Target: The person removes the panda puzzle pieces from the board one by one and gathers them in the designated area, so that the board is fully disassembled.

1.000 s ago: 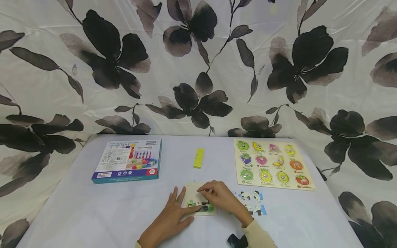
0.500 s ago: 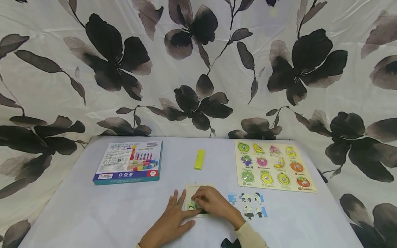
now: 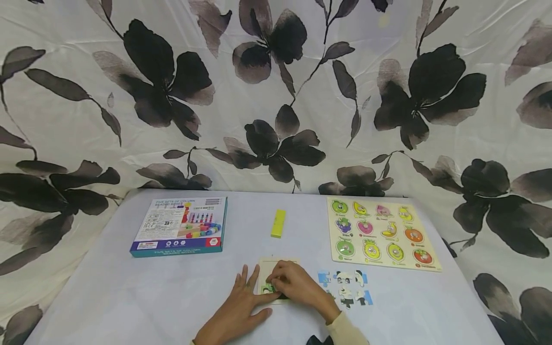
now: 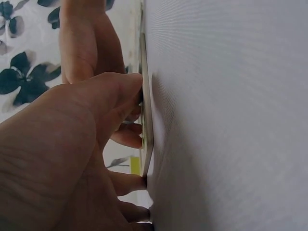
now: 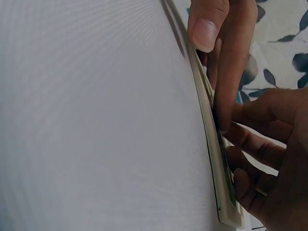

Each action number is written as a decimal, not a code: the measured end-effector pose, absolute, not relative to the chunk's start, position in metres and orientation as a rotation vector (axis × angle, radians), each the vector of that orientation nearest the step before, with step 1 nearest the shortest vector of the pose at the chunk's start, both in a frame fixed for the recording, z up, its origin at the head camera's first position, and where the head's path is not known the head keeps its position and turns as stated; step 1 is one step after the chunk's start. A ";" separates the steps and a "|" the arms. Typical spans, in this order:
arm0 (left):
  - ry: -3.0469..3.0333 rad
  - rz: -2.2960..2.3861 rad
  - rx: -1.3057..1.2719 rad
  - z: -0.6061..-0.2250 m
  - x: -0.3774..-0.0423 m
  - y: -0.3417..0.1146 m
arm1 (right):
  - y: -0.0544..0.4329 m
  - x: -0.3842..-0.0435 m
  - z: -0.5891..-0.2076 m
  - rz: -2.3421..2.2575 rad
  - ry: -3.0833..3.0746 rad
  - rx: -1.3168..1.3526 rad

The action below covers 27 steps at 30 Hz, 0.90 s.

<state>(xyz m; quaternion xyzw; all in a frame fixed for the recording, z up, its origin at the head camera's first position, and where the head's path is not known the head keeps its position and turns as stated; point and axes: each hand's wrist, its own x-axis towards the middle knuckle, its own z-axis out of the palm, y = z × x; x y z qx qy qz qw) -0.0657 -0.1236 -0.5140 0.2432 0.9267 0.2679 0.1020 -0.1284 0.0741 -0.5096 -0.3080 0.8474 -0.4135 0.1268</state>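
Observation:
A small pale puzzle board [image 3: 264,269] with a green and black picture in its lower part lies near the table's front. My left hand [image 3: 241,304] rests with fingers spread at its left side, its index finger pressing on the lower part of the picture. Over the board's middle, my right hand [image 3: 297,285] has its fingers curled down, thumb and index together at a puzzle piece mostly hidden beneath them. In the right wrist view, fingertips of both hands meet close together at the board [image 5: 209,130]. Loose panda puzzle pieces [image 3: 345,278] lie right of the board.
A flat boxed set [image 3: 178,225] lies at the back left. Behind the puzzle board is a yellow block [image 3: 278,223]. A fruit picture board [image 3: 384,235] lies at the back right. A dark object [image 3: 319,340] shows by the right sleeve. Floral cloth [image 3: 276,96] hangs behind the table.
My right hand has shifted left and down from the board's upper part to its middle, uncovering more of the loose pieces. My left hand has stayed pressing on the board.

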 end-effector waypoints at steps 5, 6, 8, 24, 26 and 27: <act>2.743 0.793 0.726 -0.514 -0.065 -0.124 | 0.074 -0.127 -0.510 -1.230 2.451 -0.889; 2.745 0.796 0.730 -0.514 -0.065 -0.124 | 0.074 -0.127 -0.510 -1.235 2.449 -0.889; 2.749 0.800 0.738 -0.514 -0.065 -0.125 | 0.074 -0.127 -0.510 -1.246 2.444 -0.885; 2.755 0.805 0.724 -0.518 -0.066 -0.123 | 0.076 -0.127 -0.509 -1.296 2.394 -0.826; 2.755 0.807 0.722 -0.518 -0.065 -0.123 | 0.076 -0.127 -0.509 -1.300 2.378 -0.808; 2.755 0.807 0.721 -0.518 -0.065 -0.123 | 0.076 -0.127 -0.509 -1.311 2.361 -0.803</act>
